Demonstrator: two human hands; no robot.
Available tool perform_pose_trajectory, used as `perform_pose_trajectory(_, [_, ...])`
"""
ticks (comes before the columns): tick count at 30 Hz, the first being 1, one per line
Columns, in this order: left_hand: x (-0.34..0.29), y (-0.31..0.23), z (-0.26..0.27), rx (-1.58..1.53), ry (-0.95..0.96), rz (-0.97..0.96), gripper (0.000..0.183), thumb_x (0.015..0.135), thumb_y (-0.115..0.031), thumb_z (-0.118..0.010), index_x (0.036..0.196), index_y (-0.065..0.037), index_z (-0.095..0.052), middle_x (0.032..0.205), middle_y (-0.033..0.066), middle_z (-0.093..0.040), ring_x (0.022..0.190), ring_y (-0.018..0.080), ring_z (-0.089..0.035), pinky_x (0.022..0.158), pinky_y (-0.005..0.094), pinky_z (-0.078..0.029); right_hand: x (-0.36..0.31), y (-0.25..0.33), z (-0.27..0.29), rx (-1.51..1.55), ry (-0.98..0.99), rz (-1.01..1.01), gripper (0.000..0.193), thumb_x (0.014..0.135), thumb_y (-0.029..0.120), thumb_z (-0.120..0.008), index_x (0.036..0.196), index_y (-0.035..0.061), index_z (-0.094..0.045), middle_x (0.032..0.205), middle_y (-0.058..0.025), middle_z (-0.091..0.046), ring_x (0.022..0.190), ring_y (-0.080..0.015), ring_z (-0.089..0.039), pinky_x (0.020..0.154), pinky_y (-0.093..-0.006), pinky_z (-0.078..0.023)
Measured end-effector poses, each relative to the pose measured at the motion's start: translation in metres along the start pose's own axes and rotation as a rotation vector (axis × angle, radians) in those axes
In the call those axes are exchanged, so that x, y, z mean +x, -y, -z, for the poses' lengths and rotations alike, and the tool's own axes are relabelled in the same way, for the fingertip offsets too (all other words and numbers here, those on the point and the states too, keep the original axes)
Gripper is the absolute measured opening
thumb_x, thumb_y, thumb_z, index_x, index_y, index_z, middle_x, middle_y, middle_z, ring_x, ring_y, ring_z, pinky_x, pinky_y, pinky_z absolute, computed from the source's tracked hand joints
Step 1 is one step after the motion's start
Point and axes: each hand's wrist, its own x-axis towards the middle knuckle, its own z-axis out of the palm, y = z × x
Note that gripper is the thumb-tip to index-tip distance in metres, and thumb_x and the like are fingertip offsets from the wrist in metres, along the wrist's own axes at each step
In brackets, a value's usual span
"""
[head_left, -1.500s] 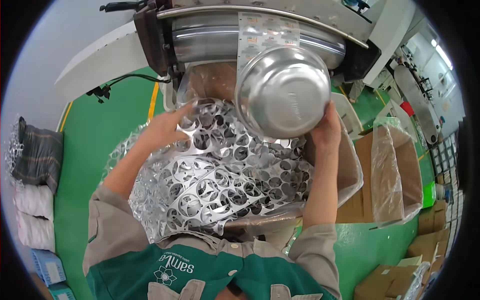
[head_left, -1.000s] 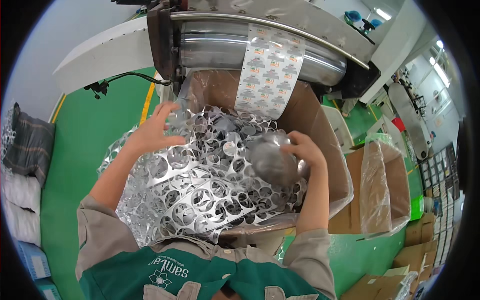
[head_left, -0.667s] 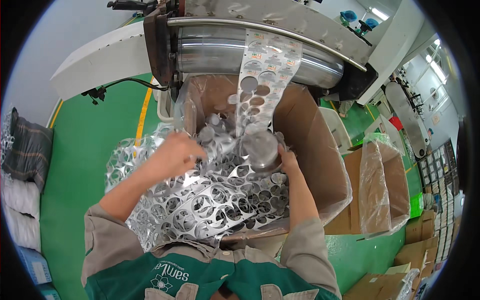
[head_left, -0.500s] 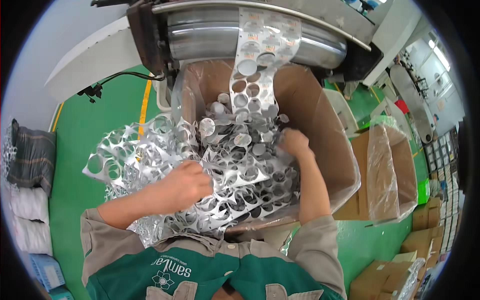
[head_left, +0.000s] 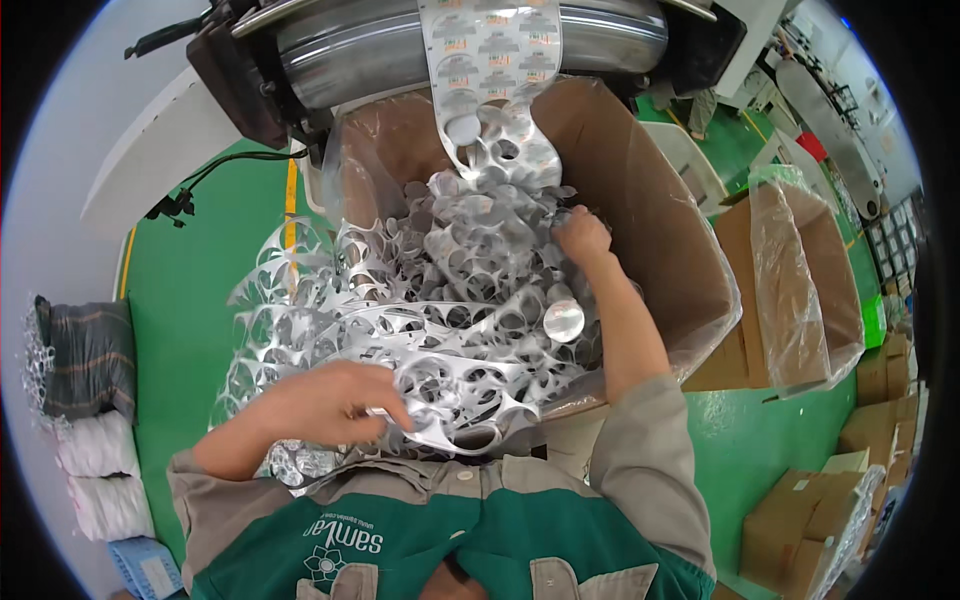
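Head view, looking down my own chest: a big cardboard box (head_left: 660,210) lined with a clear plastic bag sits open in front of me, heaped with punched foil scrap (head_left: 450,290). The scrap is thin, shiny silver sheet riddled with round holes, so what is left is a lacy web of narrow curved bridges, crumpled and springy, spilling over the box's near-left rim. Small flat silver discs (head_left: 563,320) lie loose among it. Above the box a smooth polished steel roller (head_left: 400,45) spans the machine, and a printed foil strip (head_left: 490,60) hangs down from it, its lower end already punched with holes and running into the heap.

My left hand (head_left: 325,405) is low and close to my body, fingers curled and closed over the near edge of the scrap web, pinching a strand where it hangs over the box rim. My right hand (head_left: 582,235) reaches far into the box at the back of the heap, just below the hanging strip; its fingers are bent down into the scrap and touching it, but I cannot tell whether they actually grasp anything there.

Off to my right stands a second cardboard box (head_left: 800,280) with a clear bag liner, on the green floor (head_left: 190,270).
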Motion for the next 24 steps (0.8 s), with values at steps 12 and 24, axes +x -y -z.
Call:
perform_pose_trajectory(12, [0.076, 0.053, 0.028, 0.336, -0.270, 0.150, 0.068, 0.074, -0.008, -0.062, 0.136, -0.012, -0.034, 0.129, 0.0185, -0.045, 0.117, 0.0346, -0.047, 0.097, 0.0405, -0.039, -0.001, -0.021, 0.057, 0.306, -0.127, 0.146, 0.050, 0.079, 0.034, -0.064, 0.108, -0.0029, -0.046, 0.101, -0.0271, -0.060, 0.096, -0.0409, -0.057, 0.083, -0.0439, -0.046])
perform_pose_trajectory(24, [-0.021, 0.023, 0.085, -0.013, -0.877, 0.107, 0.050, 0.068, 0.014, -0.039, 0.109, -0.005, -0.062, 0.075, -0.0029, -0.053, 0.066, 0.0055, -0.043, 0.057, 0.0189, -0.036, -0.028, 0.024, 0.067, 0.717, 0.523, 0.316, 0.064, 0.080, 0.049, -0.061, 0.116, -0.0036, -0.052, 0.112, -0.0154, -0.059, 0.102, -0.0259, -0.057, 0.087, -0.0341, -0.045])
